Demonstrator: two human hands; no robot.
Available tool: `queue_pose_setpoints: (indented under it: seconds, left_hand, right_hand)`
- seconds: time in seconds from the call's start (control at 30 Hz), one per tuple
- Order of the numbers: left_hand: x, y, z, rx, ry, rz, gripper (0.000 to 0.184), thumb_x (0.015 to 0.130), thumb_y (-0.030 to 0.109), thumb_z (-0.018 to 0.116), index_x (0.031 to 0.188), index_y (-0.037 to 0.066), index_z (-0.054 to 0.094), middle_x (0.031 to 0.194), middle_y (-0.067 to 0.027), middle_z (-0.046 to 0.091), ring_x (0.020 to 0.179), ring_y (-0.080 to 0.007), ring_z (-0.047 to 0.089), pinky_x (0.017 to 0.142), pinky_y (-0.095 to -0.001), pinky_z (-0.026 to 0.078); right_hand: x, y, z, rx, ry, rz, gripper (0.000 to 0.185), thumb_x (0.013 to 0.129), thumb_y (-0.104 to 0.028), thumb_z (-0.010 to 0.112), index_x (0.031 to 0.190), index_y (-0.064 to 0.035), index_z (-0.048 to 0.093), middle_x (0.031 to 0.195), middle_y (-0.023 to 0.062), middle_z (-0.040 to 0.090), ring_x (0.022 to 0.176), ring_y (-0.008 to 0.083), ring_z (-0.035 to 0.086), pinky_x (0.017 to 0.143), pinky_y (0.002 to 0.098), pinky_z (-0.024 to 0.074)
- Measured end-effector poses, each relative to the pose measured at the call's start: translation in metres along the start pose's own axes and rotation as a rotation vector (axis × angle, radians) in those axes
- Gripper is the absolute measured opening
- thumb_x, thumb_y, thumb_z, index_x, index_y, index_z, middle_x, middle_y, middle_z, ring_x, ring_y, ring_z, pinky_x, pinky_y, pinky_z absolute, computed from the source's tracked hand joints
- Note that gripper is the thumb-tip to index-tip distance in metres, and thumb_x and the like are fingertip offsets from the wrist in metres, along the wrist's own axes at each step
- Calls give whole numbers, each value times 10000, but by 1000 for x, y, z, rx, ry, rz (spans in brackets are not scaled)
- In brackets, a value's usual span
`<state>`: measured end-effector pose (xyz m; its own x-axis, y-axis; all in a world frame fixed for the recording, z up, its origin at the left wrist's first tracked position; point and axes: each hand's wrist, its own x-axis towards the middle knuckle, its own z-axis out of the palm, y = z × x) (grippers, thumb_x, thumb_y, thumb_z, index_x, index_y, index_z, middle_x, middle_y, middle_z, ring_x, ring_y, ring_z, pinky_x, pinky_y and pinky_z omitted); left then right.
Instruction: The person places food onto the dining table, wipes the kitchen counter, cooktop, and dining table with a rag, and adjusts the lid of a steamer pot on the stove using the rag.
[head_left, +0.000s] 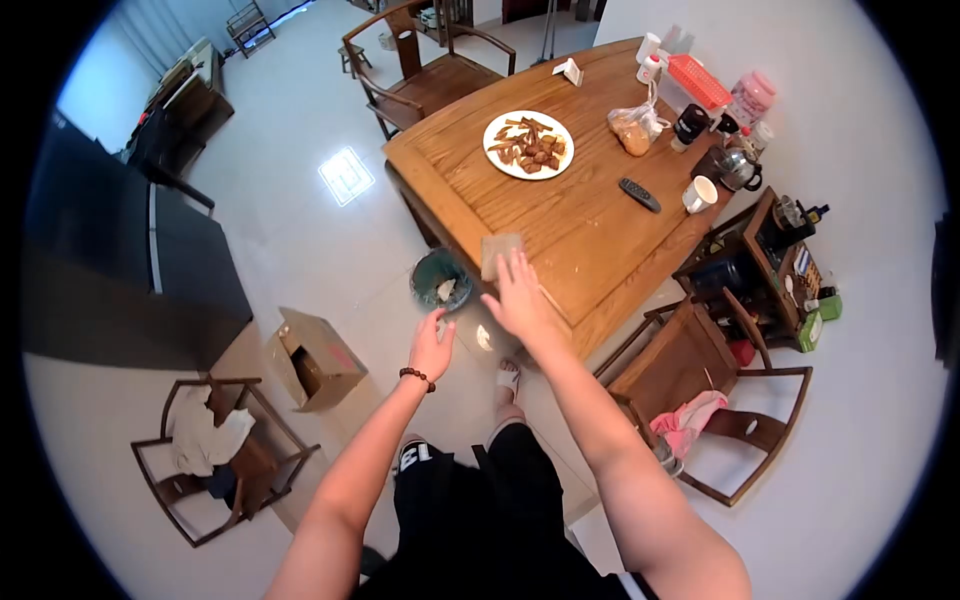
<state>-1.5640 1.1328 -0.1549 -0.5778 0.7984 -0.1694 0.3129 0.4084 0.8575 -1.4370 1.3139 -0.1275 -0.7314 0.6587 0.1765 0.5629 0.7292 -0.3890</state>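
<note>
My right hand (pixel 522 302) is over the near left corner of the wooden table (pixel 600 255), its fingers stretched out and apart. The fingertips overlap the near edge of a flat, beige, cloth-like piece (pixel 499 254) at the table's edge; whether they press on it I cannot tell. Below the table edge, my left hand (pixel 432 348) hangs in the air with fingers apart and nothing visible in it. Just beyond that hand, a dark green trash bin (pixel 428 272) stands on the floor with some pale waste inside.
On the table are a white plate (pixel 497 158) of brown food pieces, a remote control (pixel 640 195), a white mug (pixel 699 194), a plastic bag (pixel 636 133) and a glass teapot (pixel 738 172). A cardboard box (pixel 337 362) and wooden chairs (pixel 690 360) stand around.
</note>
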Motion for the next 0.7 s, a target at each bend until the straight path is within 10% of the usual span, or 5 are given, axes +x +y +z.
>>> queue_pose_setpoints:
  seconds: [0.13, 0.27, 0.4, 0.53, 0.7]
  left_hand:
    - [123, -20, 46, 21, 101, -55, 498, 1012, 301, 615, 1380, -20, 519, 1315, -265, 591, 1213, -412, 579, 1041, -441, 468]
    - [228, -18, 91, 78, 314, -153, 603, 1045, 363, 542, 1482, -29, 407, 1405, -313, 532, 1304, -453, 516, 1088, -477, 408]
    - [275, -3, 147, -216, 406, -349, 593, 1069, 348, 480, 1506, -37, 367, 1420, -317, 518, 1318, -465, 495, 1092, -483, 395]
    - [282, 6, 162, -172, 632, -326, 538, 1088, 304, 427, 1495, -43, 366, 1418, -315, 519, 1290, -476, 504, 1068, -484, 400]
    - [289, 13, 167, -195, 611, -284, 532, 1094, 334, 398, 1470, -43, 394, 1410, -308, 523, 1278, -466, 513, 1056, -483, 406]
  right_hand:
    - [69, 73, 61, -87, -87, -73, 728, 932, -313, 672, 1523, 3, 390, 1620, 225, 324, 1534, 392, 246, 1252, 510, 225]
    - [57, 126, 52, 81, 58, -143, 447, 925, -59, 580, 1366, 13, 581, 1467, 198, 549, 1416, 343, 479, 1171, 457, 404]
    - [-1, 157, -37, 403, 192, 512, 372, 929, 40, 493, 1269, 54, 645, 1222, 202, 710, 1177, 330, 678, 1033, 405, 518]
    - [-32, 225, -70, 323, 409, 693, 424, 940, 27, 458, 1336, 61, 608, 1250, 219, 704, 1125, 200, 694, 975, 325, 527]
    - [16, 211, 14, -33, 454, 501, 515, 869, 6, 587, 1383, 26, 569, 1422, 245, 582, 1303, 449, 561, 1140, 501, 416]
